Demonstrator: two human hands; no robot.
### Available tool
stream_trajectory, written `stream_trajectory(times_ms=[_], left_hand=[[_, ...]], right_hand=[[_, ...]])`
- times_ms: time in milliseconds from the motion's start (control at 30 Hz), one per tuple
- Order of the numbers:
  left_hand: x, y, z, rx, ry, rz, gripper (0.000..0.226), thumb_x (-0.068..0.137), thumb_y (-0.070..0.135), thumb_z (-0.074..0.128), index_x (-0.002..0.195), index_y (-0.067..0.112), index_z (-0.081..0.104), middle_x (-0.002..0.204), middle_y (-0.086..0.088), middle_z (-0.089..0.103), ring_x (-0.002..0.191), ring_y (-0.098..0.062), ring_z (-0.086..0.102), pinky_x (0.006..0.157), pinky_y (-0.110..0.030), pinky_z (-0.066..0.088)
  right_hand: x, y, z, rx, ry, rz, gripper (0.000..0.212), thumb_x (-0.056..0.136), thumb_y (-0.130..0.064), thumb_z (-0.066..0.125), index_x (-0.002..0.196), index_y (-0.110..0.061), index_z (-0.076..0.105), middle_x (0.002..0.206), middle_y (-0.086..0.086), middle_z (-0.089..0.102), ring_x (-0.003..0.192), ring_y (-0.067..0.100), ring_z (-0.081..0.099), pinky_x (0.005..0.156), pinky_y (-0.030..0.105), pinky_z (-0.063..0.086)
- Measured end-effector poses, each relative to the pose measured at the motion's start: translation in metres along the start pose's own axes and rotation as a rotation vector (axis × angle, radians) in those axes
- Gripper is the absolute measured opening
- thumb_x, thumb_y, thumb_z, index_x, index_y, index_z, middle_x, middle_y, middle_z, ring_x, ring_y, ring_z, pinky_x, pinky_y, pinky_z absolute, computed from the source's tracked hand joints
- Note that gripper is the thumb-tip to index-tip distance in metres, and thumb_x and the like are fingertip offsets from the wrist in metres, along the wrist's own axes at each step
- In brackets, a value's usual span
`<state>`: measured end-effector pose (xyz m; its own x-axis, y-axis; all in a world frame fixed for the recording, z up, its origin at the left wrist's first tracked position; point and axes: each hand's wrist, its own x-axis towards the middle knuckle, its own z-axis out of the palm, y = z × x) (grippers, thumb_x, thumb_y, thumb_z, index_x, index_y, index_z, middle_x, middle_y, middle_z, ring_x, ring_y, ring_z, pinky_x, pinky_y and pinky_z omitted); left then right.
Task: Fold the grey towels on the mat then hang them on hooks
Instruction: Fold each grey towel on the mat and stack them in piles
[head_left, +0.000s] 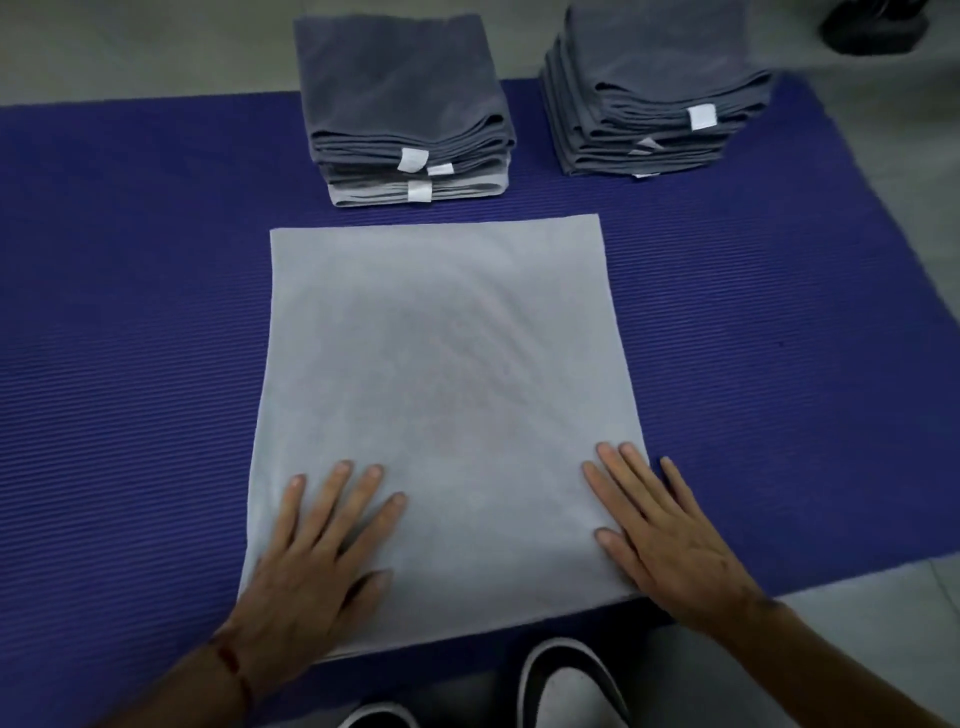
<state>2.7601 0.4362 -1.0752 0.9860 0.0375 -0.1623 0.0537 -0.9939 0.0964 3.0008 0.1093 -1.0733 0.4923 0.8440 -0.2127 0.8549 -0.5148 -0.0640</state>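
From the head view, you are pressing your left hand (317, 561) and right hand (660, 530), fingers straight and spread, on the light grey towel (441, 364) lying mid-mat (130, 312), its near corners at 7 and 5 o'clock, two folded stacks (405, 109) sitting at 12.

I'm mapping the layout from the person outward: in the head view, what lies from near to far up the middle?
Shoe → light grey towel under both flat hands → left stack of folded towels, on the purple mat.
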Motion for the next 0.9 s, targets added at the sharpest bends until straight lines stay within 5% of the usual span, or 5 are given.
stream_trajectory(times_ms=[167,367,567,733,900], left_hand=[[-0.017,-0.004,-0.009,0.091,-0.059,0.187,0.086,0.084,0.06,0.058,0.158,0.029,0.027,0.168,-0.007,0.017,0.152,-0.042,0.018,0.109,-0.075,0.024],[-0.053,-0.03,-0.003,0.196,-0.052,0.399,0.076,0.089,0.058,0.056,0.155,0.025,0.037,0.166,-0.003,0.024,0.15,-0.035,0.028,0.109,-0.067,0.033],[-0.085,-0.047,0.007,0.293,-0.029,0.461,0.057,0.093,0.02,0.04,0.149,0.007,0.044,0.16,-0.013,0.035,0.141,-0.035,0.044,0.112,-0.062,0.036],[-0.088,-0.056,-0.01,-0.164,0.094,0.063,0.041,0.1,0.035,0.041,0.126,0.017,0.068,0.15,0.008,0.048,0.128,-0.022,0.055,0.117,-0.025,0.025],[-0.059,-0.049,-0.059,-0.697,0.307,-0.492,0.02,0.097,0.047,0.059,0.11,0.036,0.07,0.104,0.025,0.072,0.092,0.014,0.063,0.083,-0.008,0.047]], right_hand=[[-0.035,0.035,-0.01,-0.025,-0.056,-0.195,0.07,0.106,-0.055,0.038,0.163,-0.023,0.014,0.171,-0.002,0.008,0.157,0.018,0.009,0.122,0.044,0.019],[-0.054,0.06,-0.021,-0.107,0.026,-0.36,0.062,0.093,-0.048,0.059,0.146,-0.018,0.054,0.16,0.004,0.04,0.145,0.022,0.041,0.12,0.043,0.027],[-0.043,0.044,-0.013,-0.149,0.142,-0.447,0.046,0.092,-0.035,0.053,0.131,-0.014,0.065,0.138,0.009,0.062,0.127,0.026,0.058,0.113,0.045,0.035],[-0.032,0.041,-0.005,0.094,0.146,-0.193,0.048,0.086,-0.034,0.066,0.13,-0.017,0.06,0.146,0.004,0.051,0.132,0.024,0.049,0.11,0.044,0.043],[-0.006,0.034,-0.039,0.676,0.16,0.092,0.039,0.103,-0.051,0.043,0.127,-0.027,0.064,0.132,-0.014,0.062,0.126,0.004,0.055,0.106,0.016,0.04]])
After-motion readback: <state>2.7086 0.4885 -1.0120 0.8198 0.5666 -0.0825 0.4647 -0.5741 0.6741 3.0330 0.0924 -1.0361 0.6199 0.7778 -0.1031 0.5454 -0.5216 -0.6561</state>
